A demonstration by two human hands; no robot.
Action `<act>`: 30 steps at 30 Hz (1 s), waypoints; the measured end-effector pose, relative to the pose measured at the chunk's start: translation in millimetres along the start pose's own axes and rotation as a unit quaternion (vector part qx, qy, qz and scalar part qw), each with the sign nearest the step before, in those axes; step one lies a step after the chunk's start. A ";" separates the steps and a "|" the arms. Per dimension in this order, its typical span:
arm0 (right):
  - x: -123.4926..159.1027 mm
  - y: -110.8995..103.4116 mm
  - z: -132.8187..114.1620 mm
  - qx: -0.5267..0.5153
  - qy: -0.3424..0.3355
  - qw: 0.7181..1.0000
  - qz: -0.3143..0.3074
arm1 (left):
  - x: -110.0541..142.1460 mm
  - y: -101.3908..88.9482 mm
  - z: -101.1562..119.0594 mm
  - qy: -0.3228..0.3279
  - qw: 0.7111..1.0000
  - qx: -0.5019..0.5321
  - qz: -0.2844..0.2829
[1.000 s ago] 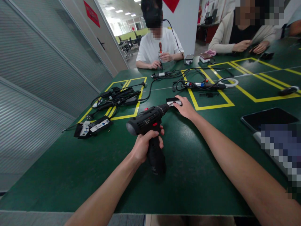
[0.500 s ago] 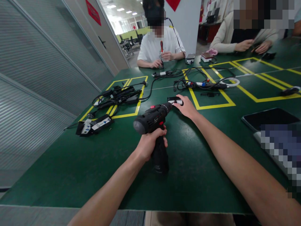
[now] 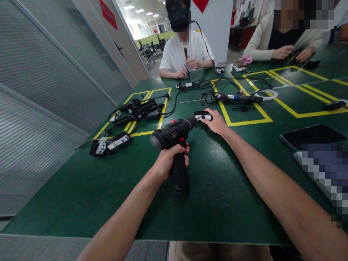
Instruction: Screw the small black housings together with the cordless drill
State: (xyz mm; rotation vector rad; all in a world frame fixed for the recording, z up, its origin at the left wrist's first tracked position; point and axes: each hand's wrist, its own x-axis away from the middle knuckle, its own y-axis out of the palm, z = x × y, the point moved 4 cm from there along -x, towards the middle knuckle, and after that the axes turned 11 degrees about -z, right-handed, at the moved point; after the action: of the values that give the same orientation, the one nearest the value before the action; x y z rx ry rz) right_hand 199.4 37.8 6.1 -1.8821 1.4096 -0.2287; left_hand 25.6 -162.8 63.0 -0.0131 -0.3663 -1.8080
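Note:
My left hand is wrapped round the grip of a black cordless drill with a red switch, its nose pointing away toward a small black-and-white part on the green table. My right hand rests on that part, its fingers curled over the near end and pressing it against the tabletop. The drill's tip meets the part just left of my right-hand fingers.
A black adapter with a white label lies at the left, with a heap of black cables behind it. More cables and tools cross the yellow floor-tape boxes. A dark tablet sits at right. Two people sit at the far edge.
The drill and my left hand shifted slightly left and back between frames. My right hand stayed on the small part.

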 end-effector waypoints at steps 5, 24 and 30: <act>-2.5 -1.9 0.6 0.002 -0.013 1.000 -0.018 | -1.3 -4.9 -0.8 -0.002 1.000 0.011 -0.007; -2.8 0.0 2.3 0.016 -0.010 0.999 -0.026 | -1.5 -4.2 -0.4 -0.003 1.000 0.009 -0.009; -2.3 1.8 3.0 0.014 -0.021 0.999 -0.025 | -1.3 -4.0 -0.5 -0.003 1.000 0.003 -0.006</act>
State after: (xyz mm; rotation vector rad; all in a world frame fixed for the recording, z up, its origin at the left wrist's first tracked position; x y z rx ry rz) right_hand 198.8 41.0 3.5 -1.8907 1.3260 -0.2304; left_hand 22.3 -160.8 61.3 -0.0112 -0.3768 -1.8193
